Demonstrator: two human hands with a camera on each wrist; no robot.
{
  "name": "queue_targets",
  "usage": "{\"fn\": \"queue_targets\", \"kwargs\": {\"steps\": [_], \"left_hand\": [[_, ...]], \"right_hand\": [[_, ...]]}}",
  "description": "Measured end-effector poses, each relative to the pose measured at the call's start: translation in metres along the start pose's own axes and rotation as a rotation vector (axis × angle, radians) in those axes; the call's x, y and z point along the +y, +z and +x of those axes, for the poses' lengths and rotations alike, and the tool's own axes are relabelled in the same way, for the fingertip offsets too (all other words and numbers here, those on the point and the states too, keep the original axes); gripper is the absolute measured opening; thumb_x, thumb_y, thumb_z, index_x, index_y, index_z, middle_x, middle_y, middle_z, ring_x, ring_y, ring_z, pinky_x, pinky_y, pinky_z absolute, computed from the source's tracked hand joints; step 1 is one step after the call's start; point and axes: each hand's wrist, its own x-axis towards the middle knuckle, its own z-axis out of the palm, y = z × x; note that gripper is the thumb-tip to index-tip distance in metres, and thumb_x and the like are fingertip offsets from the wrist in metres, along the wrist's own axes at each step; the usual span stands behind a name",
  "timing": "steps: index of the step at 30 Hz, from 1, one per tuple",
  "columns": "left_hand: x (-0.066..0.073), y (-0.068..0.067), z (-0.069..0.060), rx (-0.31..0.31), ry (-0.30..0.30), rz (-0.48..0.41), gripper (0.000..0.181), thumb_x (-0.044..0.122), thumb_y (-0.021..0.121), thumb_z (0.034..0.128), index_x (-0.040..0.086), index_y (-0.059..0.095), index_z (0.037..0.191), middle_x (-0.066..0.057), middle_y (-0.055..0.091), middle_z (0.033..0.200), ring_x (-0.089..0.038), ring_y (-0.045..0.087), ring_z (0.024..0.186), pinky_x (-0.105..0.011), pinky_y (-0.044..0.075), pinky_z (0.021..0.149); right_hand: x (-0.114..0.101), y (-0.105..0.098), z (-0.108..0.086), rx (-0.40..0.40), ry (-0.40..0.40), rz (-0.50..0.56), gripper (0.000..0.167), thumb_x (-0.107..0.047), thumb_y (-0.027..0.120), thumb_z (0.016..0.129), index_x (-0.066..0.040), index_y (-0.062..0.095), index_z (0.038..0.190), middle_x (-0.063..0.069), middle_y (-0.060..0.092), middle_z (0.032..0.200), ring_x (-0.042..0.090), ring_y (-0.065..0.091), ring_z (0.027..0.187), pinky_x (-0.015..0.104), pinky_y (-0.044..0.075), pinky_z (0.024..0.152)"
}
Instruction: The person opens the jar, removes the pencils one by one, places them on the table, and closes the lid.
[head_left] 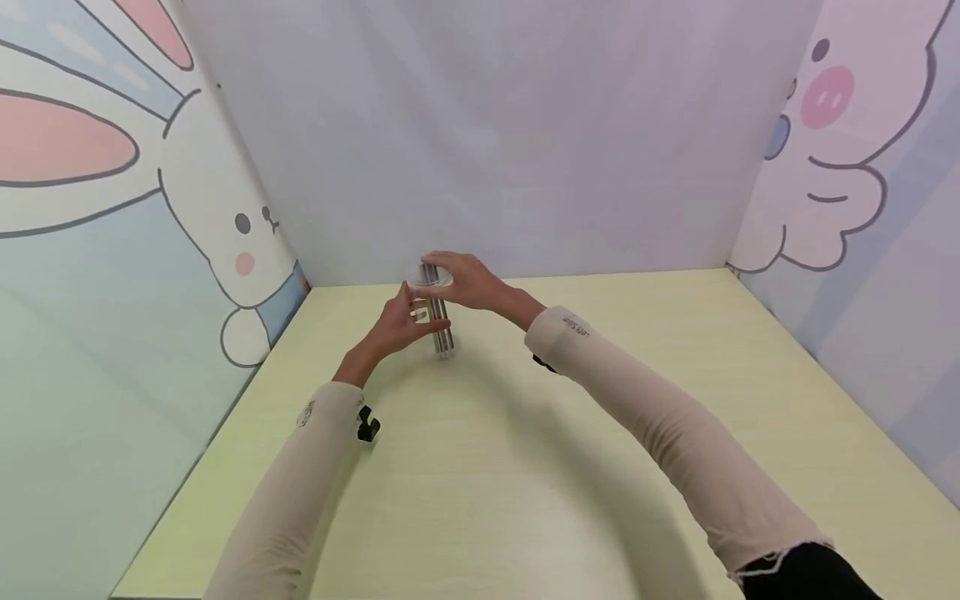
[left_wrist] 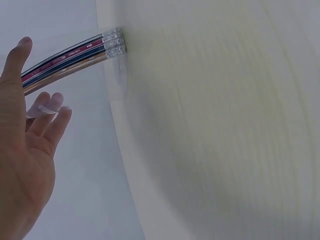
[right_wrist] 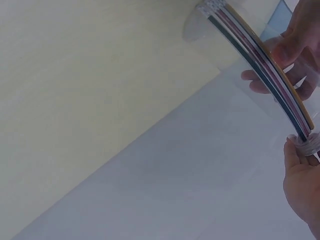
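Observation:
Near the back of the table, several slim pens or pencils (head_left: 440, 321) stand slightly tilted in a clear cylindrical container (right_wrist: 192, 31). Their barrels are dark, red, silver and orange, with clear ends (left_wrist: 115, 42) at the bottom. My left hand (head_left: 393, 325) holds the container's side, thumb in front and fingers behind. At the top, my right hand (head_left: 472, 282) grips the container's clear round rim or lid (right_wrist: 309, 146); which one, I cannot tell. The right wrist view shows the left hand (right_wrist: 300, 42) beyond the barrels. The see-through walls make the container's outline hard to follow.
The pale wood-patterned table (head_left: 480, 483) spreads in front and to the right. A plain grey-white panel (head_left: 510, 150) rises behind its back edge. Side panels carry a cartoon rabbit (head_left: 202, 183) on the left and a cartoon pig (head_left: 840, 167) on the right.

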Motion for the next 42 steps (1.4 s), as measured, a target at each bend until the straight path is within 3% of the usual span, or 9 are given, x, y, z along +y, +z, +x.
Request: {"fn": "queue_targets", "kwargs": {"steps": [10, 17, 23, 26, 29, 35, 39, 42], "left_hand": [[0.000, -0.001, 0.001, -0.008, -0.016, -0.011, 0.095, 0.032, 0.086, 0.0885, 0.018, 0.023, 0.159, -0.012, 0.041, 0.161, -0.040, 0.047, 0.143, -0.058, 0.047, 0.110], [0.000, 0.002, 0.003, 0.014, -0.011, 0.014, 0.094, 0.034, 0.087, 0.0873, 0.014, 0.027, 0.157, -0.014, 0.043, 0.159, -0.043, 0.050, 0.140, -0.059, 0.049, 0.109], [0.002, 0.004, 0.002, 0.007, -0.048, 0.010, 0.100, 0.039, 0.086, 0.0871, 0.013, 0.022, 0.160, -0.012, 0.040, 0.162, -0.039, 0.049, 0.142, -0.056, 0.048, 0.111], [0.002, 0.003, 0.002, 0.006, -0.068, 0.023, 0.104, 0.042, 0.085, 0.0872, 0.011, 0.019, 0.161, -0.011, 0.040, 0.162, -0.036, 0.047, 0.144, -0.054, 0.047, 0.112], [0.002, 0.003, 0.001, 0.002, -0.083, 0.038, 0.110, 0.043, 0.085, 0.0871, 0.007, 0.014, 0.163, -0.012, 0.040, 0.162, -0.035, 0.047, 0.144, -0.054, 0.047, 0.112], [0.005, 0.002, 0.000, 0.014, -0.063, 0.045, 0.106, 0.038, 0.086, 0.0869, 0.009, 0.017, 0.162, -0.014, 0.040, 0.162, -0.039, 0.050, 0.141, -0.055, 0.050, 0.109], [0.005, 0.002, 0.000, 0.010, -0.060, 0.040, 0.108, 0.039, 0.087, 0.0863, 0.009, 0.017, 0.162, -0.015, 0.041, 0.161, -0.039, 0.051, 0.140, -0.053, 0.050, 0.109], [0.005, 0.001, -0.002, 0.004, -0.068, 0.044, 0.112, 0.041, 0.087, 0.0861, 0.008, 0.012, 0.163, -0.015, 0.040, 0.162, -0.039, 0.051, 0.141, -0.053, 0.050, 0.109]], "right_hand": [[0.005, -0.004, 0.001, -0.043, -0.044, 0.047, 0.068, -0.040, 0.071, 0.100, -0.007, 0.047, 0.155, 0.010, 0.046, 0.160, 0.023, 0.045, 0.146, 0.038, 0.042, 0.118], [0.008, -0.010, 0.000, -0.091, -0.084, 0.088, 0.067, -0.028, 0.073, 0.100, -0.004, 0.044, 0.156, 0.013, 0.047, 0.158, 0.026, 0.051, 0.139, 0.046, 0.047, 0.111], [0.009, -0.005, -0.003, -0.099, -0.061, 0.094, 0.068, -0.031, 0.067, 0.104, -0.005, 0.038, 0.159, 0.012, 0.037, 0.164, 0.024, 0.036, 0.151, 0.042, 0.035, 0.122], [0.005, -0.002, -0.004, -0.085, -0.029, 0.076, 0.073, -0.036, 0.066, 0.103, -0.008, 0.033, 0.162, 0.009, 0.028, 0.169, 0.023, 0.026, 0.156, 0.043, 0.028, 0.127], [0.000, 0.001, -0.005, -0.034, 0.010, 0.032, 0.078, -0.043, 0.068, 0.101, -0.011, 0.033, 0.163, 0.007, 0.025, 0.171, 0.023, 0.023, 0.157, 0.045, 0.028, 0.127], [-0.013, 0.004, -0.003, 0.094, 0.041, -0.062, 0.068, -0.050, 0.072, 0.097, -0.011, 0.054, 0.149, 0.010, 0.047, 0.155, 0.025, 0.043, 0.144, 0.044, 0.043, 0.116], [-0.015, 0.005, -0.002, 0.107, 0.034, -0.083, 0.058, -0.047, 0.072, 0.097, -0.009, 0.062, 0.139, 0.011, 0.055, 0.144, 0.025, 0.051, 0.134, 0.041, 0.049, 0.110], [-0.015, 0.006, -0.001, 0.091, 0.036, -0.066, 0.057, -0.045, 0.071, 0.099, -0.008, 0.062, 0.141, 0.010, 0.055, 0.147, 0.024, 0.049, 0.138, 0.040, 0.047, 0.113]]}}
